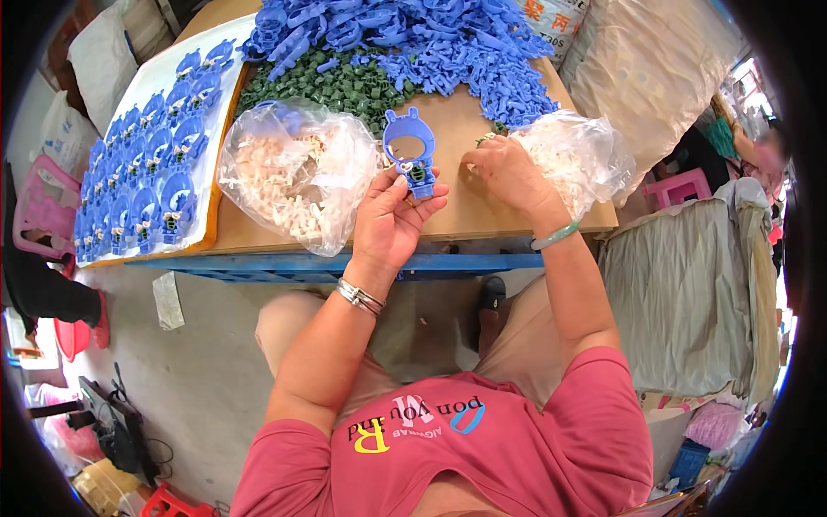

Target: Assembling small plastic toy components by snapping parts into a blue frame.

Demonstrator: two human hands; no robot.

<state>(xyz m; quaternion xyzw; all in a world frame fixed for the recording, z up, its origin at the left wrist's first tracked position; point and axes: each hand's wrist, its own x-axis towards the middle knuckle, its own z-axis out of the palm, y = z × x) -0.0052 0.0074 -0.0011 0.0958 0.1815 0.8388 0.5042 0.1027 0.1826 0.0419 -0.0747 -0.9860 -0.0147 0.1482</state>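
My left hand (389, 222) is closed on a blue plastic figure (419, 175), held upright by its lower body above the table. The figure has a large round opening for a head, two small ears and a dark green piece on its body. My right hand (515, 177) is at the near left side of a clear plastic bag (579, 162) of cream-coloured small parts. Its fingers are drawn together and pointing down; anything between them is too small to make out. Left of the figure lies another clear bag (289, 177) of similar cream parts.
Piles of blue plastic parts (345, 26) and dark green parts (332, 86) cover the table's far side. A white board (226, 90) on the left carries rows of assembled blue figures (146, 159). A grey-covered stack (680, 293) stands right of the brown tabletop (457, 112).
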